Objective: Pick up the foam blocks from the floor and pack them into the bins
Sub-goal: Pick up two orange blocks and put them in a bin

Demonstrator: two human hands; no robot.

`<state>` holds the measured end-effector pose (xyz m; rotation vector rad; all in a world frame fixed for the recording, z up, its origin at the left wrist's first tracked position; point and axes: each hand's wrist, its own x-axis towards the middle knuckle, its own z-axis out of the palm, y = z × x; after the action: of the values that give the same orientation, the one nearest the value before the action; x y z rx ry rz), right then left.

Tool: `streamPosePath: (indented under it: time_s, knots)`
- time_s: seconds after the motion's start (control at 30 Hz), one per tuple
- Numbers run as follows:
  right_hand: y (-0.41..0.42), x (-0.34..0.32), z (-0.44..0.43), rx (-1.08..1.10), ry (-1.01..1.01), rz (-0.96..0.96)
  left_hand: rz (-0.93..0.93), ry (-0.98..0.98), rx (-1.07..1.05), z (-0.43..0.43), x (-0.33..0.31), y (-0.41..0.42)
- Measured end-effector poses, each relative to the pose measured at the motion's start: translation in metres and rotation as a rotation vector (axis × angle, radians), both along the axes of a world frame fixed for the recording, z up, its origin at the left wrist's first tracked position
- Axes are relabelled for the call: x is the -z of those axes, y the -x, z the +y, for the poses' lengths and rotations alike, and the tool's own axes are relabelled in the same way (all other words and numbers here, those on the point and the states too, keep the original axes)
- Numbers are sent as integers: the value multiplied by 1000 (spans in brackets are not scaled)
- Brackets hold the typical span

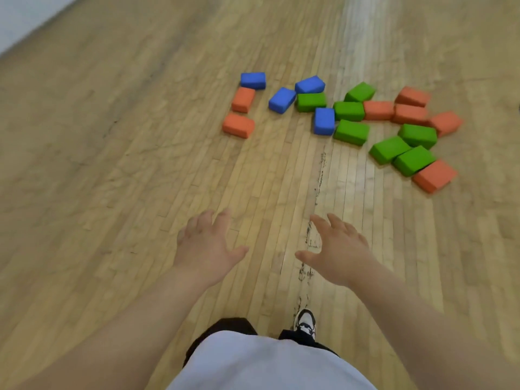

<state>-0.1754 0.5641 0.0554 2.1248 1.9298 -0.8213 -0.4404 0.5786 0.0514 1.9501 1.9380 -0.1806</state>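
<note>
Both hands hover empty with fingers spread, palms down: left hand [205,249] left of the scuff line [319,175], right hand [337,249] over it and to its right. Scattered blocks [413,160] lie on the floor [112,164] past the line's far end, well apart from either hand. Most are right of the line, so the right hand looks nearer the bulk. One green block [351,132], just right of the line's end, lies with its long axis across the reach. Worn wood strips; pale wall [17,21] far left of the line. No bin in view.

No text, label, brand, number or sign can be read anywhere in this view.
</note>
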Motion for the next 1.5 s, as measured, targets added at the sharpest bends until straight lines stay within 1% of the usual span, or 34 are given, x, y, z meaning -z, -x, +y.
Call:
streamPosePath:
  time_s: [0.13, 0.23, 0.37, 0.53, 0.67, 0.8, 1.0, 1.13, 1.33, 1.5]
  knots:
    - [-17, -7, 81, -63, -10, -6, -35, 6, -89, 56, -6, -14]
    - [-12, -8, 140, -102, -19, 11, -26, 5, -124, 102, -2, -5]
    - [3, 0, 228, -130, -27, -23, -32, 10, -157, 184, 12, 17]
    - [38, 10, 344, -99, -16, -43, -47, 22, -133, 306, 27, 57]
    - [72, 1, 435, -80, -1, -42, -27, 56, -84, 402, 17, 94]
    - [86, -4, 513, -44, -1, -34, 21, 82, -28, 494, 10, 113]
    - [70, 13, 632, -49, 26, -53, 9, 117, -32, 617, 24, 96]
    - [48, 33, 729, -102, 16, -36, -9, 125, -73, 701, 39, 73]
    - [19, 39, 890, -273, 48, -76, -56, 184, -233, 822, 39, 37]
    - [28, 39, 1013, -391, 73, -117, -110, 211, -344, 903, 40, 44]
